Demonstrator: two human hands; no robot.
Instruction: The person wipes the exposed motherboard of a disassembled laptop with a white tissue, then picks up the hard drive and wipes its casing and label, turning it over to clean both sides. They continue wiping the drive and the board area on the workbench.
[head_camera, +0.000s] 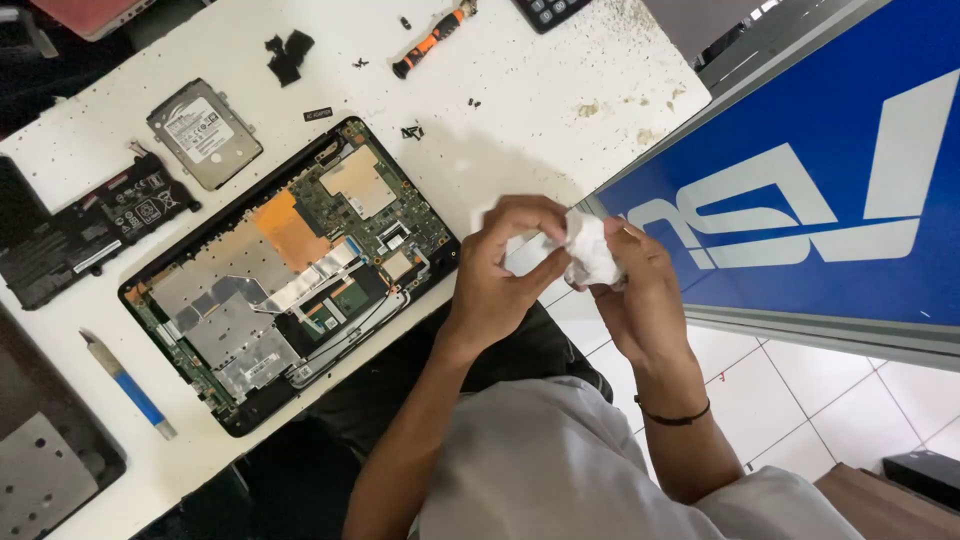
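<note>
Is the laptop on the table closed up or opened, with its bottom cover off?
Opened. The laptop lies with its circuit board and metal shielding exposed; a hard drive and battery lie beside it.

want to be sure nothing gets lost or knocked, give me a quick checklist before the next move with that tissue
1. White tissue held by both hands, left hand and right hand: ok.
2. Hands clear of the open laptop base, off the table edge: ok.
3. Laptop base lying flat on the white table: ok.
4. Hard drive and battery set apart from the base: ok.
5. Loose screws gathered safely: not ok, scattered near the orange-handled screwdriver.
6. Tissue clean or damp: cannot tell.
</note>
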